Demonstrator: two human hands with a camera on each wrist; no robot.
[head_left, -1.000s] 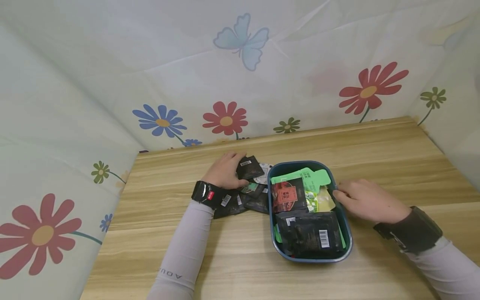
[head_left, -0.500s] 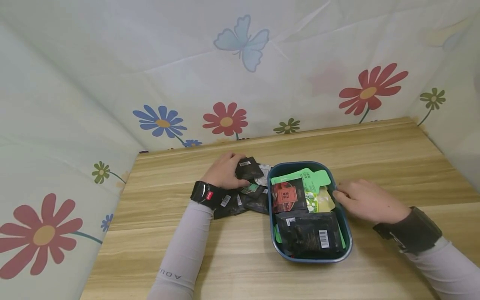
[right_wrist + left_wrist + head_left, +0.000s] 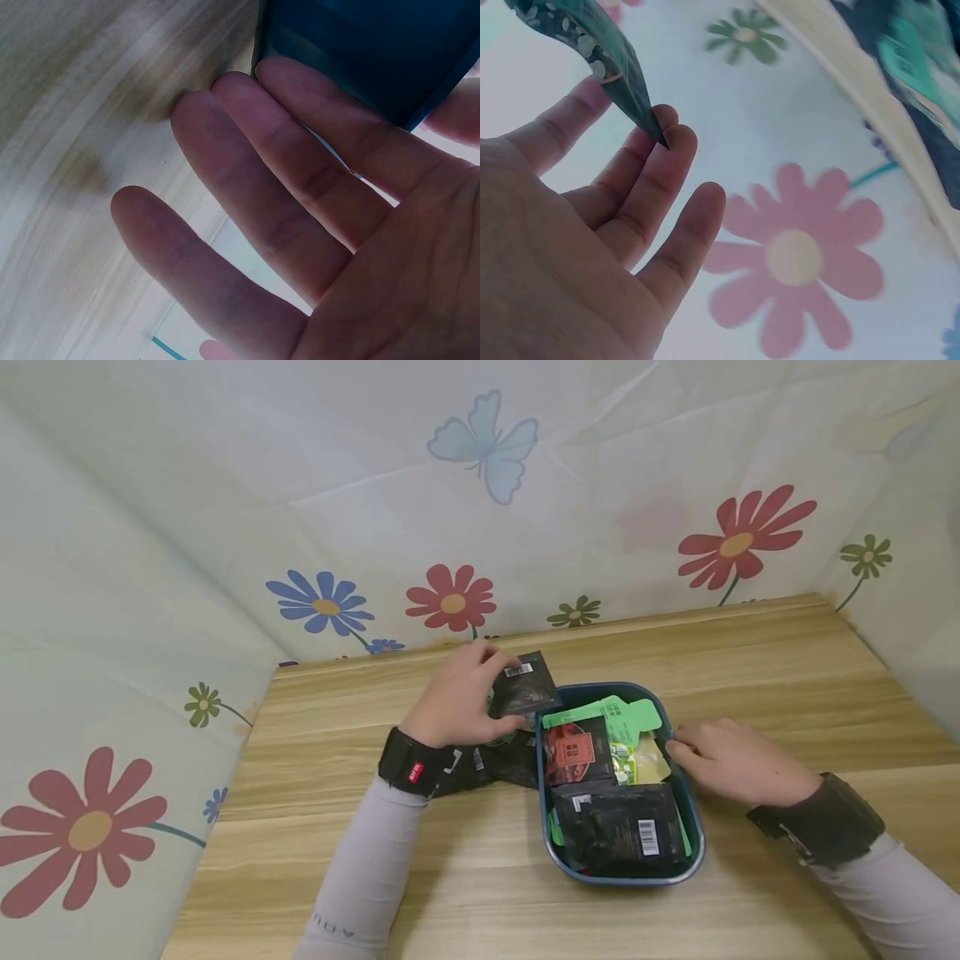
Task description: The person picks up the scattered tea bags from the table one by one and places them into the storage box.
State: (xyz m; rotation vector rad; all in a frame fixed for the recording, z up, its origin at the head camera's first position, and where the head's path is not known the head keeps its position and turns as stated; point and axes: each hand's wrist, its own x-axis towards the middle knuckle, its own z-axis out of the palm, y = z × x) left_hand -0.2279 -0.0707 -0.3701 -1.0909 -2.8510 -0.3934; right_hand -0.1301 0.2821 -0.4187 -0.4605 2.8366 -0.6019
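Observation:
My left hand [image 3: 457, 697] pinches a black sachet [image 3: 527, 687] with a white barcode label, raised above a pile of sachets just left of the blue box [image 3: 545, 827]. In the left wrist view the sachet [image 3: 604, 64] shows a dark green printed side and curves up from the fingers; the thumb is hidden there. My right hand [image 3: 738, 764] rests against the box's right wall. Seen from the right wrist, its fingers extend fairly straight, with fingertips touching the blue wall [image 3: 360, 45].
Inside the box lie green packets [image 3: 600, 714], a red-and-black sachet [image 3: 577, 752], a yellow packet [image 3: 651, 760] and black sachets [image 3: 622, 827]. More black sachets [image 3: 480, 768] lie left of the box on the wooden table [image 3: 465, 877]. A flower-printed curtain [image 3: 585, 527] stands behind.
My left hand has picked the black sachet off the pile, lifting it and shifting it right toward the box. The right hand and the box have stayed put.

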